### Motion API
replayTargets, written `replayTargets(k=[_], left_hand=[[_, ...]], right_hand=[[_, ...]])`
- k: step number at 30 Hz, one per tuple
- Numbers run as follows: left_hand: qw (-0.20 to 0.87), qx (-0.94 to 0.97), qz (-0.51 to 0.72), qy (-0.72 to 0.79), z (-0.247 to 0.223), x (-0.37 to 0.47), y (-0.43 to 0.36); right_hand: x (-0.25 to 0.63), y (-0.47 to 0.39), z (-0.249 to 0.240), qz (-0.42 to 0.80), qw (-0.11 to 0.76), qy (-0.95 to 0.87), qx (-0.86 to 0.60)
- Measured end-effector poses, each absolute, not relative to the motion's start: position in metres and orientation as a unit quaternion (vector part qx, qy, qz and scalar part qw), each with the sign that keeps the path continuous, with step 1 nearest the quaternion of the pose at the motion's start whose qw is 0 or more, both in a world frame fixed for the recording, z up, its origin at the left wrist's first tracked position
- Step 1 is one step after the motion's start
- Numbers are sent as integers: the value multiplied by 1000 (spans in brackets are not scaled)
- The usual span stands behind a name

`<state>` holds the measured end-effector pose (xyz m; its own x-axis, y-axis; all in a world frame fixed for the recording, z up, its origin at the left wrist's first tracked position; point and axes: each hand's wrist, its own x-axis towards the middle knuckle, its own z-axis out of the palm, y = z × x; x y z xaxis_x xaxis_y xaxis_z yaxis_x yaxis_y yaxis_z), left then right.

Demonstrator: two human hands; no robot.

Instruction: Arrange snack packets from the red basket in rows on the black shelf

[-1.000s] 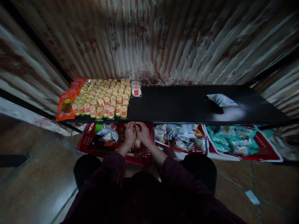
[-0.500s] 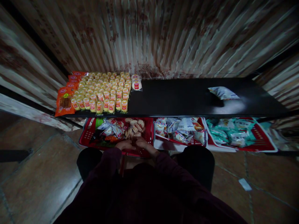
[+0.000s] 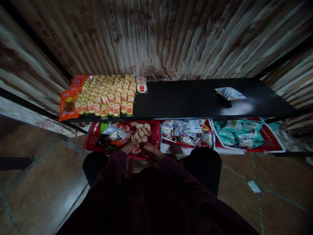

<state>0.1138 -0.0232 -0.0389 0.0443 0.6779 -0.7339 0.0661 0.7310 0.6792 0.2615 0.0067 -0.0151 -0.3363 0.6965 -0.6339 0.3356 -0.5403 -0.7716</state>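
Observation:
Over the front of the left red basket (image 3: 90, 143), my left hand (image 3: 128, 148) and my right hand (image 3: 149, 148) are close together. Between them is a round biscuit packet (image 3: 136, 150) with a red label, and the fingers of both hands close on its sides. The picture is dark, so single fingers are hard to make out. Just beyond the hands, more round biscuit packets (image 3: 141, 130) lie heaped in the basket. White and blue snack bags (image 3: 119, 132) lie to their left in the same basket.
A black shelf (image 3: 176, 101) carries rows of yellow packaged cakes (image 3: 105, 94), orange bags (image 3: 68, 106), a few round packets (image 3: 141, 87) and one white bag (image 3: 230, 93). Below it stand baskets with striped snack bags (image 3: 190, 130) and teal bags (image 3: 242, 132).
A round packet with a red label now shows between my hands, which have drawn slightly apart. The view has shifted a little.

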Motion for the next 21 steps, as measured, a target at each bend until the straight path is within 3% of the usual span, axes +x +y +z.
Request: replayTargets(k=[13, 21], left_hand=[[652, 240, 257, 671, -27, 111, -23], [622, 233, 345, 663, -18, 113, -19]], right_hand=[[258, -2, -17, 689, 177, -400, -579], [261, -3, -22, 717, 180, -404, -539]])
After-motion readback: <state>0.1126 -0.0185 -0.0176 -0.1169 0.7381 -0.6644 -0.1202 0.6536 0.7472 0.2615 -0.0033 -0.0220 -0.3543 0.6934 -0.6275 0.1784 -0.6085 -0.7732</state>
